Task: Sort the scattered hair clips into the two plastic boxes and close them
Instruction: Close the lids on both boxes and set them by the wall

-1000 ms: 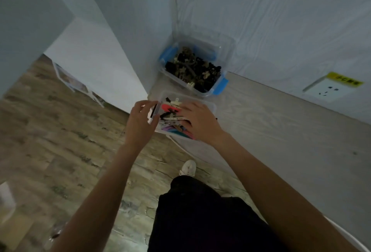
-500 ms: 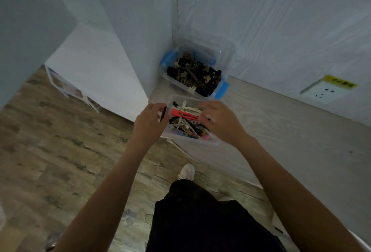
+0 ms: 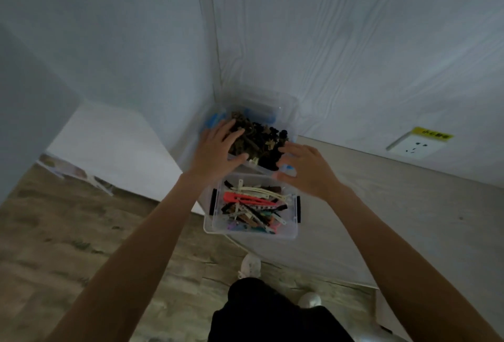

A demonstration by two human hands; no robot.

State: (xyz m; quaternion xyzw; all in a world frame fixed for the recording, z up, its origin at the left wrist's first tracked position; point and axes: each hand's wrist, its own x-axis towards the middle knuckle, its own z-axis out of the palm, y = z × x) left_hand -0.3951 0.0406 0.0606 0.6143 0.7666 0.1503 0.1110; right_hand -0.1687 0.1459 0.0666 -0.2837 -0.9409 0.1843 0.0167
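Far corner of tabletop [image 3: 381,205]: both hands at far box [image 3: 286,107] w/ dark clips. Left hand [image 3: 215,148] & right hand [image 3: 305,170] grips wide, fingers spread. Near box [image 3: 252,231], lid off, w/ coloured clips.

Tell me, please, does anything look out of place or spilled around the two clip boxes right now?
Nothing looks spilled. Both boxes stand lidless: the near box holds long colourful clips, and the far box is heaped with dark clips up to its rim. The left hand and right hand reach to the far box.
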